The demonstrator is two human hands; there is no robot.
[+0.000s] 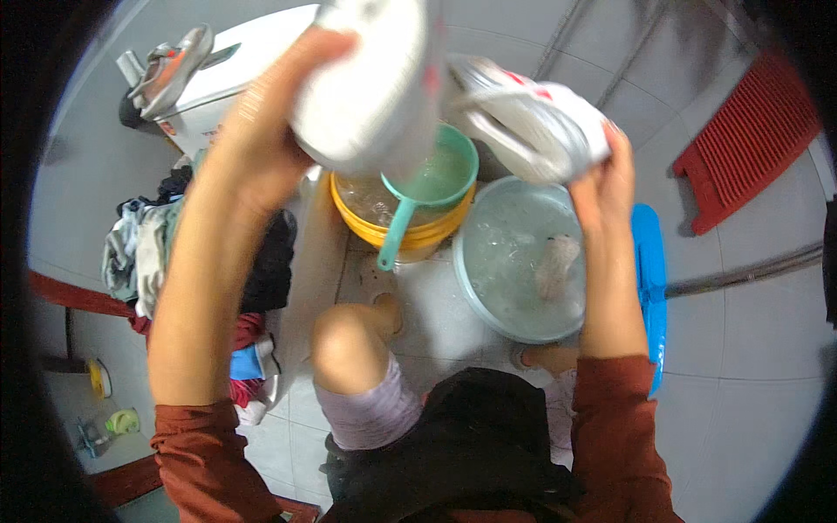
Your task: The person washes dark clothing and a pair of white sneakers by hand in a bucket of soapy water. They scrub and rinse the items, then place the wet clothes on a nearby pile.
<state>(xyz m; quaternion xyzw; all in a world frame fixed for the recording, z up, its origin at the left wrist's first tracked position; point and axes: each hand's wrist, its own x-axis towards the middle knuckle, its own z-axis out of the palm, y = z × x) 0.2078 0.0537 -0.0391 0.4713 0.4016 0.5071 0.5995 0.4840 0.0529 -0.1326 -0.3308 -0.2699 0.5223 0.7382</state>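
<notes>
My left hand (271,147) grips a white shoe (366,85), blurred by motion, its pale sole towards me. The top of that shoe runs out of the picture. In my right hand (608,180) is a second white shoe (543,124) with grey trim and pinkish-red marks, tilted on its side. Both shoes are held up in the air. Below the right one stands a pale blue basin (465,287) of cloudy water, with a pinkish-white item (558,265) in it, too unclear to name. A yellow bucket (366,229) of water carries a green plastic dipper (394,235).
A grey-and-orange shoe (170,78) rests on a white box (261,49) at upper left. Clothes (153,242) are heaped to my left. A red ribbed plastic board (755,144) leans at right; a blue plastic object (647,261) lies beside the basin. My knee (350,340) juts forward.
</notes>
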